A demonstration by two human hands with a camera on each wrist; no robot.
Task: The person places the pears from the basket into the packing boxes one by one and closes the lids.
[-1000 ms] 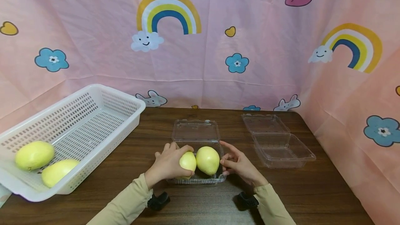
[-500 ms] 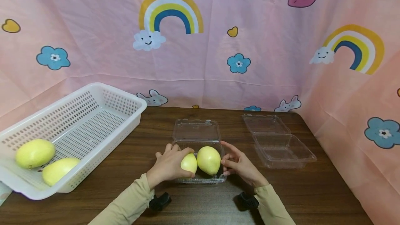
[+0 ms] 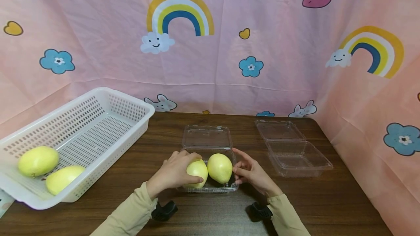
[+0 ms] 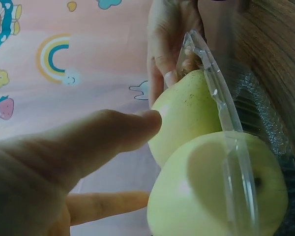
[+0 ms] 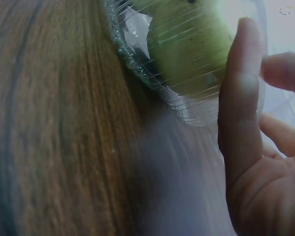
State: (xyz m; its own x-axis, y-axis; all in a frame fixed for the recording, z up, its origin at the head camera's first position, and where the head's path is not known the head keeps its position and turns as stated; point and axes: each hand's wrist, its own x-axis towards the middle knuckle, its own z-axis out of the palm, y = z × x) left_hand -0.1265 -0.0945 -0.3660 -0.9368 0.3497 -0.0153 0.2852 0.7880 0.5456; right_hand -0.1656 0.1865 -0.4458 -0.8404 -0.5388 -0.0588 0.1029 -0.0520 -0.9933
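Observation:
An opened clear plastic clamshell box (image 3: pixel 210 190) stands on the table with two yellow-green pears in it, side by side. My left hand (image 3: pixel 175 172) is around the left pear (image 3: pixel 197 173); in the left wrist view its thumb (image 4: pixel 113 130) and a finger stand loosely stretched at the fruit's side. The right pear (image 3: pixel 220 168) lies against its neighbour. At the box's right wall my right hand (image 3: pixel 251 174) pinches the rim between thumb and fingers, with the forefinger stretched along the side. Through the ribbed plastic, the right wrist view shows a pear (image 5: pixel 187 49).
On the left, a white perforated basket (image 3: pixel 137 119) holds two more pears (image 3: pixel 38 161). A second opened clear clamshell box (image 3: pixel 298 159) stands at the right of the brown wooden table (image 3: pixel 341 199). Patterned pink cloth (image 3: pixel 210 65) hangs behind and at the right.
My left hand has loosened on the left pear and drawn slightly left, showing more of the fruit. The right hand keeps its place at the box.

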